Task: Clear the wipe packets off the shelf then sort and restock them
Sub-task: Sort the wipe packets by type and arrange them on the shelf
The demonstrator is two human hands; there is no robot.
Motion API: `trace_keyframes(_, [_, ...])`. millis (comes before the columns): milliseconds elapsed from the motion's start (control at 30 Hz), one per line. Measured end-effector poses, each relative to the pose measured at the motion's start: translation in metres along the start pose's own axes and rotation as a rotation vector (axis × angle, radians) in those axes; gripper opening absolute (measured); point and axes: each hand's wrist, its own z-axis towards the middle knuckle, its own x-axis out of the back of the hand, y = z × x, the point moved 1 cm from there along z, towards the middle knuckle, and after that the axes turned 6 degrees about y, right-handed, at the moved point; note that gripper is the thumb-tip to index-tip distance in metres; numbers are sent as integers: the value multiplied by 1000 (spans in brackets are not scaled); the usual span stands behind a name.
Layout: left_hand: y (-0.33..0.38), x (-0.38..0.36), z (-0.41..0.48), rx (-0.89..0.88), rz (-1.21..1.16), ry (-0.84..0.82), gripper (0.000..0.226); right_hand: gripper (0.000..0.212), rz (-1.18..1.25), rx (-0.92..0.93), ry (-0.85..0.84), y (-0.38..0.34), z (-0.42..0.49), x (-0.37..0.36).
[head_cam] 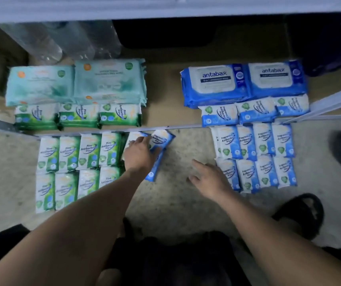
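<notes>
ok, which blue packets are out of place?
The two blue packets under the left hand, beside the green packets; the other blue ones sit grouped at right.

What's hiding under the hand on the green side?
Blue wipe packets lie under the left hand, sticking out past it. How many it covers cannot be seen.

A low brown cardboard-lined shelf (165, 112) is loaded with pale teal wipe packs (74, 83) and small green pine packets (78, 116) at the left, and with blue lidded Antabax packs (244, 83) and small blue packets (254, 113) at the right. On the speckled grey concrete floor (182, 199), green packets (78, 162) and blue packets (256, 157) are laid in rows.
</notes>
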Motion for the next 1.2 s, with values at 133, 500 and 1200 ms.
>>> trace_keyframes(133, [4,-10,14,67,-35,5,60,57,48,-14,26,8,6,-2])
trace_keyframes(500, [-22,-2,16,239,-223,-188,48,59,271,-100,63,-33,25,-53])
trace_keyframes(1200, [-97,41,-21,301,-475,-176,16,53,468,-429,328,-122,54,-118])
